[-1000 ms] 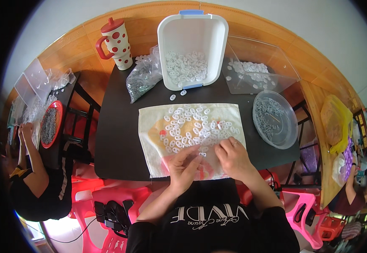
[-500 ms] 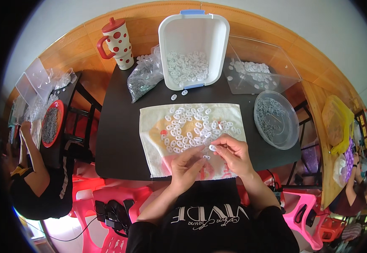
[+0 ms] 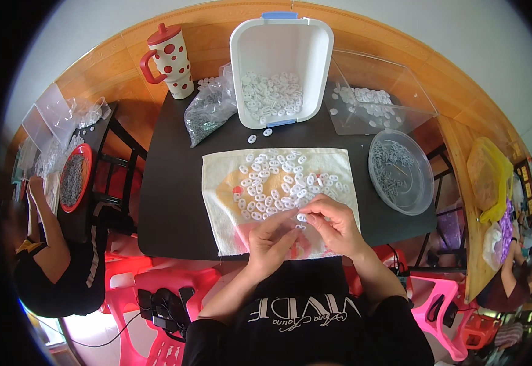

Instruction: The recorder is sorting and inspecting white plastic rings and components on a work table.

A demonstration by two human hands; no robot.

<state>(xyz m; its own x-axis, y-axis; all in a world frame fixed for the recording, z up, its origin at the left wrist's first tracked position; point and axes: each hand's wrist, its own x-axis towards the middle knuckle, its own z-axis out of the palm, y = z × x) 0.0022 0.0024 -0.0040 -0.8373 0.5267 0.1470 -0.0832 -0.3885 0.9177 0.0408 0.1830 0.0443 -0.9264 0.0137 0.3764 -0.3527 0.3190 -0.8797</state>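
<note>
My right hand (image 3: 334, 227) pinches a white oval plastic piece with two holes (image 3: 302, 217) between thumb and forefinger. Close beside it, my left hand (image 3: 270, 243) is curled, its fingertips almost meeting the right hand's. A tiny pale part (image 3: 301, 227) shows by my left thumb tip; whether the left fingers grip it is hard to see. Both hands are above the near edge of a patterned cloth (image 3: 217, 222). Many matching white oval pieces (image 3: 275, 194) lie scattered over the cloth beyond my fingers.
Behind the cloth stands a white bin (image 3: 236, 73) of white pieces. Left of it are a bag of small grey parts (image 3: 208, 113) and a dotted tumbler (image 3: 173, 64). At right, a round clear tub (image 3: 421, 198) holds grey parts, near a clear box (image 3: 412, 107). People work at both sides.
My right hand has shifted slightly left, bringing the white oval piece up to my left fingertips. The left hand has hardly moved.
</note>
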